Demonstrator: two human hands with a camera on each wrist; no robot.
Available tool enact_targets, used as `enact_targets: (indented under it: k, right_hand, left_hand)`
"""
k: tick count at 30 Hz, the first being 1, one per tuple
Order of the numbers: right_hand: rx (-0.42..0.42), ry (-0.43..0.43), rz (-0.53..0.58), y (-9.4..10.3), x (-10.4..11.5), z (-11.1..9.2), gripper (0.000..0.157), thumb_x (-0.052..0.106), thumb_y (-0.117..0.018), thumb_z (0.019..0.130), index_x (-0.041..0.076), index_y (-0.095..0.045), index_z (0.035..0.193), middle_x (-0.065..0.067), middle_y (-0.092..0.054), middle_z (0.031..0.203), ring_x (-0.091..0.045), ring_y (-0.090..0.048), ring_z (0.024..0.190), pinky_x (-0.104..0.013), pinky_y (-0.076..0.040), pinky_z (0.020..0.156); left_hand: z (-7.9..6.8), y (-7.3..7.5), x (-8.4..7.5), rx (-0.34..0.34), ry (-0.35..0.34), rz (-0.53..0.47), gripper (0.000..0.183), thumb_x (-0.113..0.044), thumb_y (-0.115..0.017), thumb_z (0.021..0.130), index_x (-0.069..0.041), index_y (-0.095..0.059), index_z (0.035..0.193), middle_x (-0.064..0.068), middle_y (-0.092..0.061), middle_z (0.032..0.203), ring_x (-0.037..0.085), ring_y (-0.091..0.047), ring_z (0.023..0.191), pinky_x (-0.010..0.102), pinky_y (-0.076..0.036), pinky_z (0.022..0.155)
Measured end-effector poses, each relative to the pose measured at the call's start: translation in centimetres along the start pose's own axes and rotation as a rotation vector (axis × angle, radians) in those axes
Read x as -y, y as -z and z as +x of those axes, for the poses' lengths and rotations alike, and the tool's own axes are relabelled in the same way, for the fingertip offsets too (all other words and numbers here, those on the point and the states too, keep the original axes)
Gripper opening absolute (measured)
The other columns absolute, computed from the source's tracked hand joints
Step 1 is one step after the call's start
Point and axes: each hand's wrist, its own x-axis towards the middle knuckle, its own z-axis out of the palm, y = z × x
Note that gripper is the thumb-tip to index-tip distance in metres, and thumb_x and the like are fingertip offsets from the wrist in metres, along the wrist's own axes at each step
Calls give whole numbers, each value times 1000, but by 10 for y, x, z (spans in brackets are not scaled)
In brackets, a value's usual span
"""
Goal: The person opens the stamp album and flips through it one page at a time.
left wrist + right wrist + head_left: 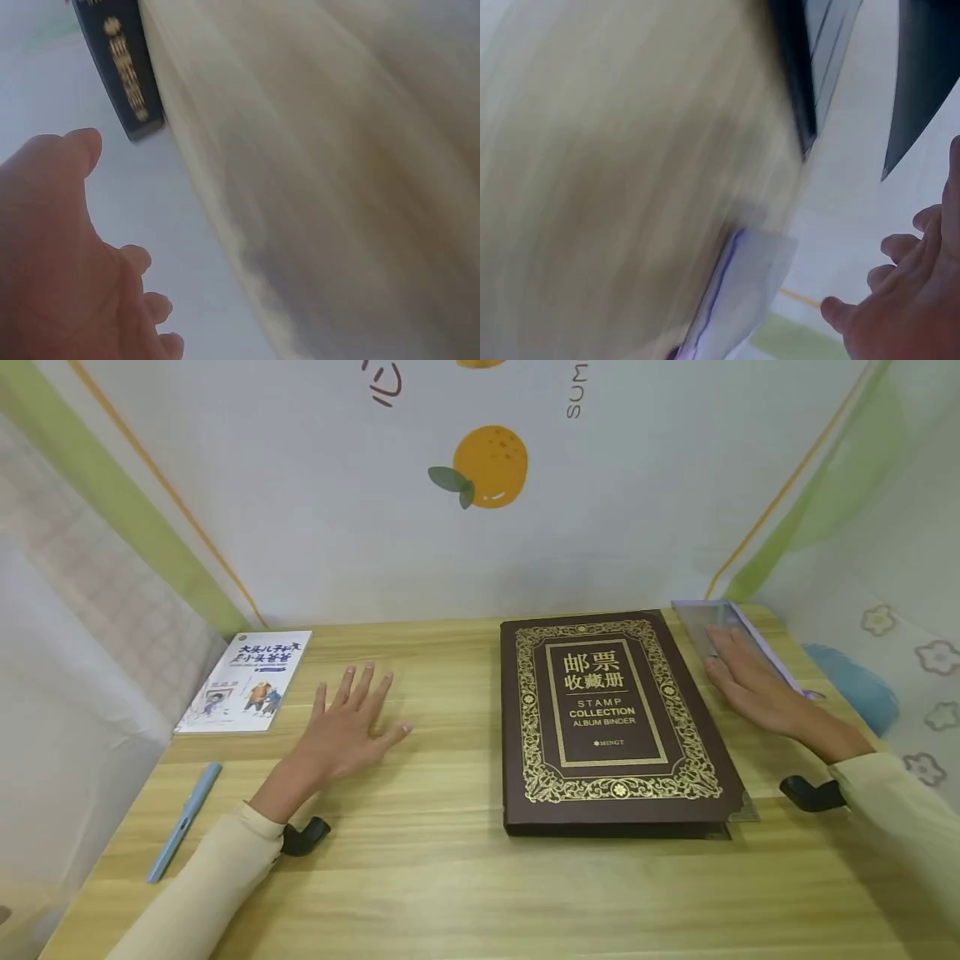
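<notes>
My left hand point(341, 735) is spread with straight fingers above the wooden table, between a booklet and a thick album, and holds nothing. The dark brown stamp album point(611, 785), with gold ornament and lettering, lies closed on the table right of the middle. In the left wrist view its spine point(124, 71) shows beyond my thumb. My right hand point(761, 693), fingers extended, is to the right of the album, over a clear purple-edged pouch point(776, 656). In the right wrist view the pouch point(750, 289) appears apart from the fingers.
A white booklet point(243, 681) with cartoon figures lies at the table's back left. Nearer on the left is a light blue pen point(183, 822). Printed fabric point(360, 527) hangs behind the table point(420, 885) and along its sides.
</notes>
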Motion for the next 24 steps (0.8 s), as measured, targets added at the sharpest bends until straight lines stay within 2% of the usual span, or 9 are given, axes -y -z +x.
enact_targets:
  k: [5,8,12,18,24]
  right_hand:
    - [75,-73,57,-4,13,7,63,35,-26,112,20,7,164,-22,6,168,-52,8,153,-74,-3,118]
    - [103,-90,85,-5,17,8,63,36,-26,112,25,10,163,-23,3,168,-57,-1,151,-76,-10,115]
    - [159,-97,103,-8,18,8,65,37,-24,112,25,18,160,-27,-3,168,-62,-13,146,-77,-19,111]
    - [247,-125,157,-10,20,14,68,43,-20,111,19,23,158,-25,13,166,-61,-5,147,-76,-15,113]
    - [259,-131,202,-8,23,17,67,43,-18,112,15,22,158,-20,20,166,-56,5,150,-74,-10,115]
  left_hand:
    - [3,3,-29,31,-76,26,88,-73,-35,98,-23,-9,165,8,2,172,35,6,159,68,4,122]
    - [4,4,-49,49,-137,21,87,-75,-34,97,-27,-6,164,4,4,171,30,8,159,65,5,124]
    - [4,5,-75,69,-226,21,87,-76,-33,97,-31,0,163,-1,6,171,26,9,159,62,4,125]
    - [4,2,-107,108,-343,30,90,-78,-33,95,-31,0,163,-5,8,170,20,10,158,56,-6,127]
    - [6,0,-135,149,-470,68,94,-83,-32,92,-30,0,164,-1,2,172,22,6,160,56,-14,127]
